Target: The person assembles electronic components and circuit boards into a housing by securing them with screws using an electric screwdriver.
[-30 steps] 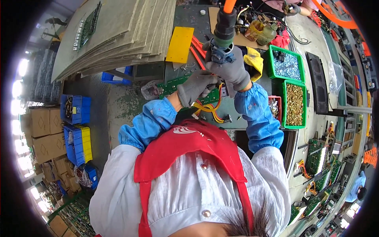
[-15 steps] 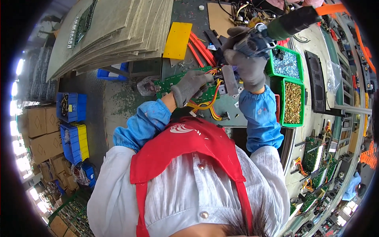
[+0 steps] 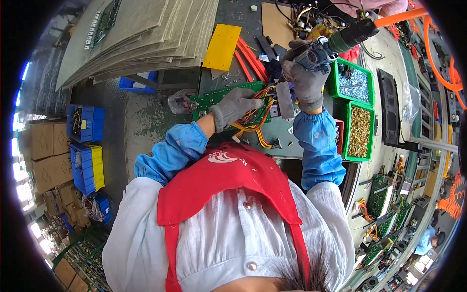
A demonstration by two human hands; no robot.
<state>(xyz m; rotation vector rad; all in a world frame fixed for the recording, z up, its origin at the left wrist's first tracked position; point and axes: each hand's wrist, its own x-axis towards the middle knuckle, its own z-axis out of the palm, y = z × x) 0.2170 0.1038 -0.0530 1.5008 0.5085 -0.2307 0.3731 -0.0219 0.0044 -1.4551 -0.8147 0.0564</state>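
The left hand (image 3: 236,108), in a grey knit glove, lies palm-down with its fingers spread over the green printed circuit board (image 3: 214,100) with its bundle of red, yellow and orange wires (image 3: 258,121), pressing it to the grey desk (image 3: 292,138). The right hand (image 3: 306,82), gloved the same way, is closed around the grey barrel of a powered screwdriver (image 3: 321,51) with a dark green upper grip and an orange hose (image 3: 404,17) running off past it. The tool is tilted, its tip pointing down toward the board edge just beside the left fingertips; the tip itself is hidden behind the glove.

The step looks like driving a fastener into the board. To do it well, the tool should be brought upright before the trigger is pressed, since a slanted bit may slip off and scar the board. The left hand should keep the board flat and hold the wires clear of the bit.

Just beyond the right hand stand two green plastic bins, one of silvery screws (image 3: 355,85) and one of brass-coloured parts (image 3: 360,131). Ahead of the left hand lie a yellow flat plastic sheet (image 3: 222,46) and a stack of grey boards (image 3: 146,34).
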